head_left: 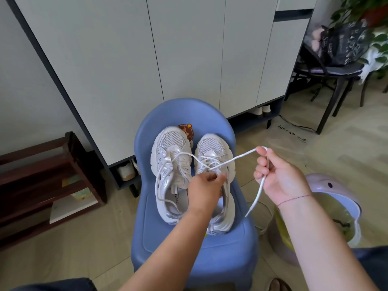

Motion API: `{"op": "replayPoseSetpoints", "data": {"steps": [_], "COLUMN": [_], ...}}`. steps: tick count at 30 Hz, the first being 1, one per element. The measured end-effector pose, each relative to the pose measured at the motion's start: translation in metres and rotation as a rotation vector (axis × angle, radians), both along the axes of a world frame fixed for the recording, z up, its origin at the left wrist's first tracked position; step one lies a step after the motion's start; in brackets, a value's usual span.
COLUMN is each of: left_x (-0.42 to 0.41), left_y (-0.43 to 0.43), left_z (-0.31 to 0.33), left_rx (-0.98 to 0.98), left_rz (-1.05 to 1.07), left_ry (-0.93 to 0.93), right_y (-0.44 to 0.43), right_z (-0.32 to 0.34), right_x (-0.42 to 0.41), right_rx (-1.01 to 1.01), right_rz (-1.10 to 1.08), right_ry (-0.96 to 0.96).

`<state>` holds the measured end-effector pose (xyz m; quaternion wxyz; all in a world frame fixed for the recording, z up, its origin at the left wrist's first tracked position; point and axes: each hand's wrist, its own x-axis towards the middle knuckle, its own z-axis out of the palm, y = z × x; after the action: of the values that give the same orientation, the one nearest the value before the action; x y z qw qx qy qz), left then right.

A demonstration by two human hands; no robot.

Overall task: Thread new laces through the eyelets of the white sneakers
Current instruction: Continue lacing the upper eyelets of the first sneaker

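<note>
Two white sneakers (212, 150) stand side by side, toes pointing away, on the seat of a blue plastic chair (189, 248). A slack lace (156, 184) loops over the sneaker on the left of the view (174, 141) and trails into its opening. The left hand (204, 187) rests on the sneaker on the right of the view (222, 223), its fingers curled close together and pinching a taut lace (233, 159) at the eyelets. That lace runs diagonally up to the right hand (279, 175), raised beside the chair; thumb and curled fingers pinch it, it loops over the top of the fingers, and its free end dangles below the palm. A thin red thread (294, 199) circles the right wrist. Behind the chair stands a pale cabinet (168, 49); a dark wooden rack (52, 175) is on the left and a lilac bin (327, 183) on the right
</note>
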<state>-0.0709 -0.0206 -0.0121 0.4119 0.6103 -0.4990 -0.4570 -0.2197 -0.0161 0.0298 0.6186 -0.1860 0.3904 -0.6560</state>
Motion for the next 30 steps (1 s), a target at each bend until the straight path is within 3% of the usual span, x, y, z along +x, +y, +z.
{"op": "replayPoseSetpoints", "data": {"steps": [5,9,13,16,18,22,27,30], "left_x": [0.002,0.003,0.003,0.004,0.005,0.008,0.008,0.011], "left_y": [0.006,0.037,0.049,0.049,0.046,0.034,0.026,0.023], "left_z": [-0.006,0.006,0.01,0.01,0.009,0.006,0.003,-0.002], "left_rx": [-0.069,-0.286,-0.124,-0.077,-0.065,-0.138,-0.247,-0.244], "left_rz": [0.032,0.062,-0.204,-0.237,-0.197,-0.038,-0.062,-0.107], "left_ry": [-0.077,-0.052,0.147,0.169,0.171,0.009,-0.283,-0.247], "right_y": [-0.001,-0.008,-0.013,-0.013,-0.01,0.008,0.027,0.026], "right_z": [-0.011,-0.014,-0.015,-0.014,-0.016,-0.031,-0.034,-0.039], "right_x": [-0.013,-0.006,0.005,0.007,0.008,0.016,0.03,0.032], "right_rx": [0.013,0.016,0.016,0.037,0.085,0.213,0.119,0.106], "right_rz": [-0.096,-0.079,-0.035,-0.046,-0.041,0.077,0.291,0.248], "right_ry": [-0.243,-0.403,-0.442,-0.429,-0.306,0.432,0.364,0.416]}}
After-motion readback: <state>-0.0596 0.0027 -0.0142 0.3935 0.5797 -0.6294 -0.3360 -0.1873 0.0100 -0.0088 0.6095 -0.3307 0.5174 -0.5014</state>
